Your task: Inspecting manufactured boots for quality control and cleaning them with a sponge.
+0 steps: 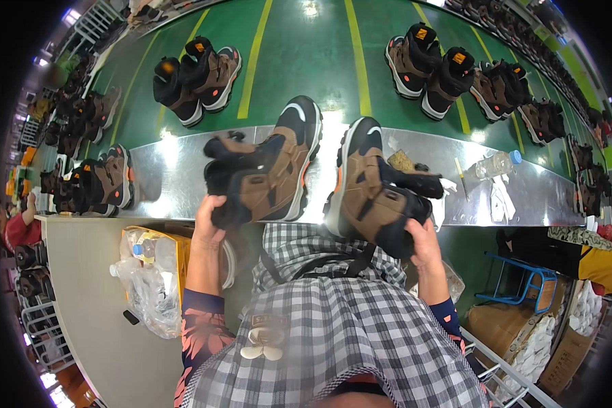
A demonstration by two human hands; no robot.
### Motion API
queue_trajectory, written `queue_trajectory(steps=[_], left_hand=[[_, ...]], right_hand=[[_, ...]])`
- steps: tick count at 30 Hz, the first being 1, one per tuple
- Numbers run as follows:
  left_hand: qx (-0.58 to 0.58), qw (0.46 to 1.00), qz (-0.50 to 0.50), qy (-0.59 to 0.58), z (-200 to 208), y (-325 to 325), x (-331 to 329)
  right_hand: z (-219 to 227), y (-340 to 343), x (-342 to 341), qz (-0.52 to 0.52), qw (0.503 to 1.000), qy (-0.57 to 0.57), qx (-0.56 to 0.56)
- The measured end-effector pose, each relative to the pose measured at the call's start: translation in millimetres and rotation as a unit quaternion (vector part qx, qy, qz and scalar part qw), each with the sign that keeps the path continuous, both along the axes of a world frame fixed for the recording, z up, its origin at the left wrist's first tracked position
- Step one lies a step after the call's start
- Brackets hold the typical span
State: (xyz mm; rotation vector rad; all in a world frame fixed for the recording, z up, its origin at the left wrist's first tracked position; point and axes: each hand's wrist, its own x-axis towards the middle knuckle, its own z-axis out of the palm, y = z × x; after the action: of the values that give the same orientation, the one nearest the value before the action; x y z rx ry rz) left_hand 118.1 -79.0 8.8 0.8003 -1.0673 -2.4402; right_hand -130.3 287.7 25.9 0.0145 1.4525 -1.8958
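Observation:
Two brown-and-black high-top boots lie on their sides over the metal bench edge (183,160), toes pointing away from me. My left hand (211,216) is closed on the heel and collar of the left boot (275,166). By its collar and heel, the right boot (370,180) is gripped in my right hand (423,241). Their soles, with white midsoles and orange marks, face each other across a gap. Some fingers of both hands are hidden behind the boots.
Pairs of boots (214,75) stand on the green belt with yellow lines (306,54). Right on the bench are a plastic bottle (496,164), a pen-like stick (461,178), white scraps (502,200) and a brownish lump (401,161). A bag of bottles (153,285) hangs lower left; a blue stool (523,282) stands lower right.

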Motion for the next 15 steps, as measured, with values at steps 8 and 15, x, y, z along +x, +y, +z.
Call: queue_trajectory(steps=[8,15], left_hand=[[0.251,0.962,0.037,0.098,-87,48,-17],[0.195,0.981,-0.013,0.020,-75,42,-11]], right_hand=[[-78,23,-31,0.028,0.972,-0.149,-0.181],[-100,20,-50,0.071,0.949,-0.181,-0.249]])
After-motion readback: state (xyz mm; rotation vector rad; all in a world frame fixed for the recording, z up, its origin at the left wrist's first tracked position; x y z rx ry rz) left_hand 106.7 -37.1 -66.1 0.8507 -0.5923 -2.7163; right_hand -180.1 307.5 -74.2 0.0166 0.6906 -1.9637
